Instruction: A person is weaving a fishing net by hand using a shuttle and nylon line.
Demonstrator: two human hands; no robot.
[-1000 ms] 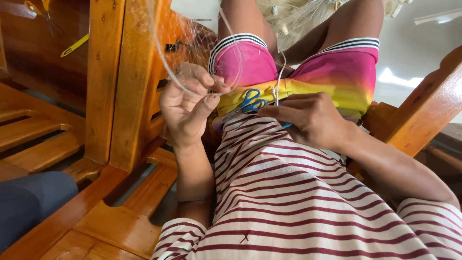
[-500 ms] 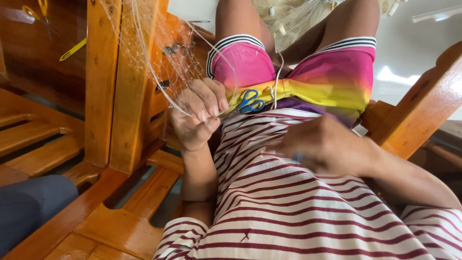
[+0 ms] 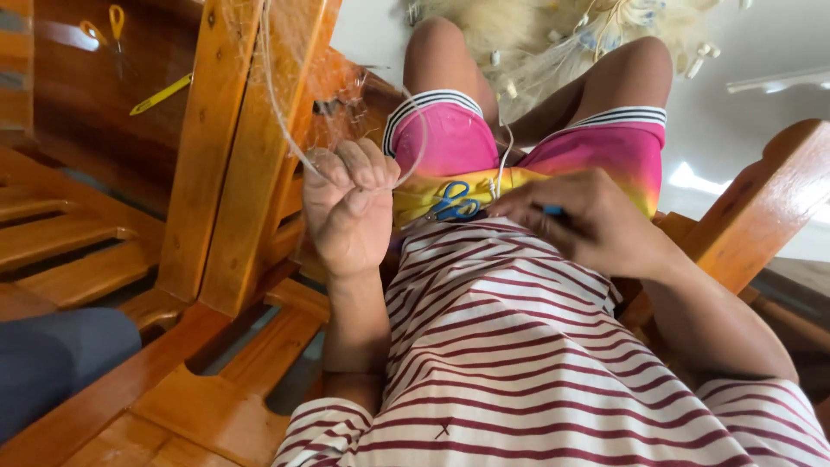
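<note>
I sit in a wooden chair, looking down at my striped shirt and pink shorts. My left hand (image 3: pixel 348 201) is a closed fist around a thin whitish cord (image 3: pixel 281 112) of fine fishing net that rises past the chair's armrest. My right hand (image 3: pixel 581 221) rests on my lap, fingers pinched on a small blue tool (image 3: pixel 551 210), mostly hidden. Blue-handled scissors (image 3: pixel 454 201) lie on my lap between the two hands. A heap of pale net with small floats (image 3: pixel 562 35) lies beyond my knees.
A wooden armrest post (image 3: pixel 226 156) stands just left of my left hand, another armrest (image 3: pixel 743 207) at right. Yellow-handled scissors (image 3: pixel 116 24) and a yellow tool (image 3: pixel 161 93) lie on the wooden surface at far left. A dark cushion (image 3: pixel 52 363) shows bottom left.
My left hand has closed into a tighter fist on the cord and pulled it slightly left and up. My right hand has shifted on my lap toward the scissors.
</note>
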